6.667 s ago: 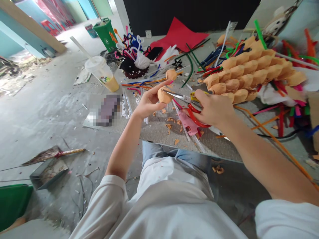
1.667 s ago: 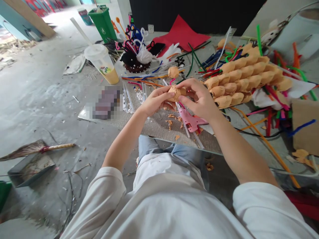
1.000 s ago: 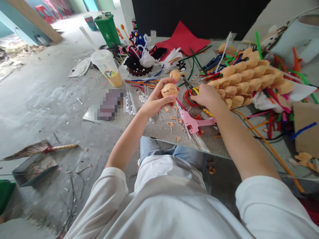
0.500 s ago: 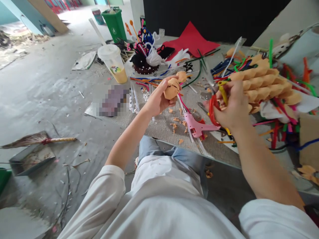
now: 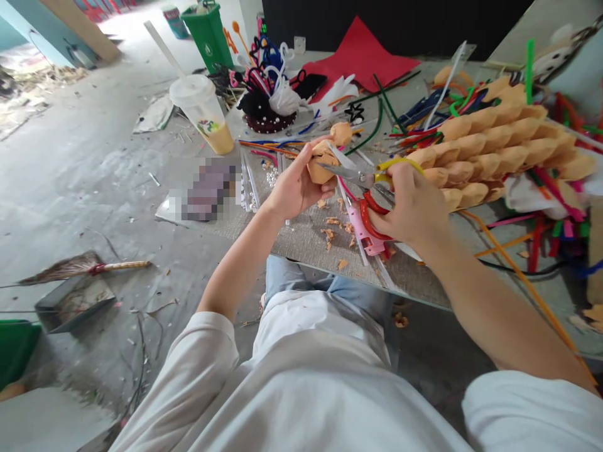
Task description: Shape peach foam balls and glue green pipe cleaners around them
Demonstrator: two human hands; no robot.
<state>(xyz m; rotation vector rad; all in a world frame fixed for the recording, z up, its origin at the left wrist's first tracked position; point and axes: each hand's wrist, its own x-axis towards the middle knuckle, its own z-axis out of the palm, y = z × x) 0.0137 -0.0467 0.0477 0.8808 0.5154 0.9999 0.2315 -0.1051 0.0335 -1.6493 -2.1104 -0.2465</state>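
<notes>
Okay, on the head camera I see the left hand (image 5: pixel 294 182) curled in a narrow grip around an orange foam lump (image 5: pixel 319 168), which sits in the fingers and thumb above the work board (image 5: pixel 400 279). The right hand (image 5: pixel 409 204) is closed around the red-and-yellow scissors (image 5: pixel 362 177), their blades parted with the tips at the lump. My judgement from here is that the foam is light, soft and easily dented, so it should be held lightly by its thick body, clear of the blades (too hard a squeeze and I'd expect it to crumble).

Using the pink hot glue gun (image 5: pixel 372 242) as my landmark, orange foam shavings (image 5: pixel 332 229) lie just to its left, and a second foam ball (image 5: pixel 342 133) sits beyond it. Stacked foam cones (image 5: pixel 494 141) rise to its right, and a plastic cup (image 5: pixel 202 113) stands well off to its far left.

A pixelated patch (image 5: pixel 210 188) left of the glue gun hides whatever lies there. The right hand covers the finger loops, so I cannot tell which fingers sit in them, and the lump's far side is hidden behind the left fingers.
</notes>
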